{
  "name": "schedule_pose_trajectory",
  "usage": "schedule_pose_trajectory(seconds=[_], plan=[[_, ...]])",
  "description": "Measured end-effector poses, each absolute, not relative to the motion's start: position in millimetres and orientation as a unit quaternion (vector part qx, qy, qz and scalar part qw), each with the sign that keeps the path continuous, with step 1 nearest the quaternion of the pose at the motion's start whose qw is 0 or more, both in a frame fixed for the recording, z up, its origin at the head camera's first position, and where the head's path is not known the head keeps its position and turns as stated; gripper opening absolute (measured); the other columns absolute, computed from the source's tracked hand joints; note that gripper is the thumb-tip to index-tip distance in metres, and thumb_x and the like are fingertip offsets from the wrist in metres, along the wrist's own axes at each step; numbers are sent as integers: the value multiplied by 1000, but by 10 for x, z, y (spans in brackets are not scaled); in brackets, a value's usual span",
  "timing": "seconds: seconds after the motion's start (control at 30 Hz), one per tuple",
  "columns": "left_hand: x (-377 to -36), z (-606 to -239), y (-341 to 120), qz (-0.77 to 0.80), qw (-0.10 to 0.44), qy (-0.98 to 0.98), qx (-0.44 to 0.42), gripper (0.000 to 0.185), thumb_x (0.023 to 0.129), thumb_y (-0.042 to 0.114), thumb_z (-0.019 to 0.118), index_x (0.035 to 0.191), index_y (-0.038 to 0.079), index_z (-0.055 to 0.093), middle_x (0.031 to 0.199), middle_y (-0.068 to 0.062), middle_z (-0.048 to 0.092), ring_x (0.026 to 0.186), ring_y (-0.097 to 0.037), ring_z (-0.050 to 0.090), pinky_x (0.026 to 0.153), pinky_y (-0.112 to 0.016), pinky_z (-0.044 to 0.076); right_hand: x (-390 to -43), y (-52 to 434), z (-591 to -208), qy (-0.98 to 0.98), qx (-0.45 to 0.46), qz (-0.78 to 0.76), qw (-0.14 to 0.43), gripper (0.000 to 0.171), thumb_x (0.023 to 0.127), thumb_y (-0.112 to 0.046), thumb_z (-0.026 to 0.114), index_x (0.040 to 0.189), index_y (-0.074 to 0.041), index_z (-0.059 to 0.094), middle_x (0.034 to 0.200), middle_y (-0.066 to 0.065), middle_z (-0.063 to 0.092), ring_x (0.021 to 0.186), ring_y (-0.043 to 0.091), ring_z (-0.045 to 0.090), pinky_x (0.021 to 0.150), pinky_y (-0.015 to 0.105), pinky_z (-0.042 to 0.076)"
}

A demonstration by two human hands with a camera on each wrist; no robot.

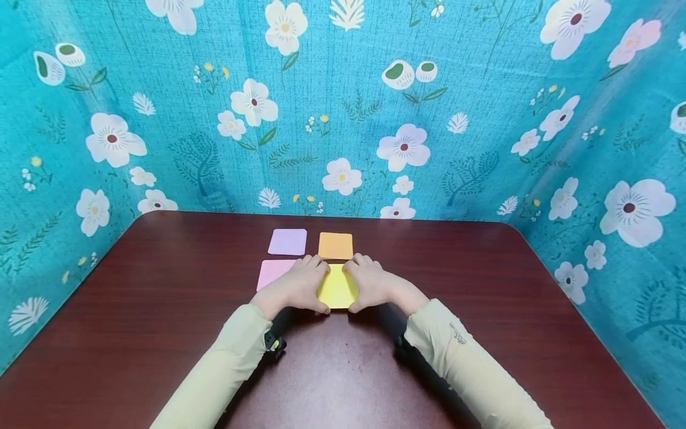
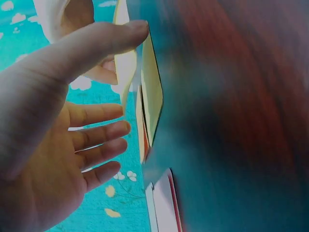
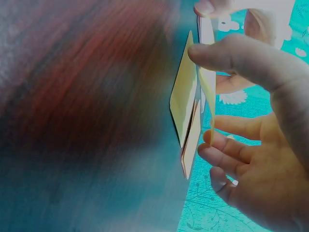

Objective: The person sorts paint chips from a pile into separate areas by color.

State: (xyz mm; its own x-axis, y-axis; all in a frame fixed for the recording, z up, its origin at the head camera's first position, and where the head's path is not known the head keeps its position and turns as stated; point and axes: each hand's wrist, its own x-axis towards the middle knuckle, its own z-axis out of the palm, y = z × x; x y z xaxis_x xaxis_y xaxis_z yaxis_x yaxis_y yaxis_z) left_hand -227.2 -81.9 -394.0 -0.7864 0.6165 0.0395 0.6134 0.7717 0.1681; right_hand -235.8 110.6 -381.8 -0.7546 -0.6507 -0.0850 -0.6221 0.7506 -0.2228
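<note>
Both hands hold a thin yellow paper square (image 1: 337, 286) between them, just above the table. My left hand (image 1: 301, 285) pinches its left edge between thumb and fingers; my right hand (image 1: 377, 286) grips the right edge the same way. In the left wrist view the lifted sheet (image 2: 126, 72) curves slightly, apart from a yellow square (image 2: 153, 96) lying on the table below it. The right wrist view shows that lower yellow square (image 3: 183, 92) beside the raised sheet. Part of a pink square (image 1: 273, 273) is hidden behind the left hand.
A purple square (image 1: 287, 242) and an orange square (image 1: 336, 245) lie farther back on the dark wooden table (image 1: 134, 310). A blue flowered cloth (image 1: 343, 119) hangs behind and along the sides of the table.
</note>
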Motion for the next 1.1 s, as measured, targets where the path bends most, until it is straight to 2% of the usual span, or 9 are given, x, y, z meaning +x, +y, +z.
schedule_pose_trajectory(seconds=[0.23,0.4,0.63,0.87,1.1], plan=[[-2366,-3950,-864,79,2,950,302,68,61,43,79,111,4,53,101,-8,49,93,-23,41,82,-38,35,-2471,1072,-3842,934,-330,-121,69,68,62,-29,80,116,-2,49,112,10,50,100,22,45,78,41,35],[-2388,-3960,-856,84,6,952,295,61,65,42,78,109,6,55,103,-9,50,95,-24,41,85,-40,33,-2515,1080,-3870,938,-312,-126,88,56,66,-28,79,110,-4,54,115,9,51,104,20,47,81,41,34],[-2375,-3982,-839,72,24,954,289,54,67,43,76,105,8,59,105,-8,54,96,-24,42,85,-39,33,-2526,1096,-3926,941,-300,-102,117,44,70,-30,77,104,-9,57,118,5,53,105,19,48,79,38,33],[-2355,-3926,-835,65,38,956,283,50,71,38,74,109,8,60,112,-9,54,98,-25,42,87,-40,32,-2517,1079,-3892,944,-299,-81,115,41,69,-27,78,103,-11,61,132,9,45,120,26,42,88,45,33],[-2331,-3953,-854,61,52,955,287,52,72,36,74,114,9,60,118,-10,53,105,-29,44,90,-42,31,-2437,1116,-3920,946,-304,-62,92,50,71,-31,76,113,-10,60,125,9,48,118,28,42,94,46,34]])
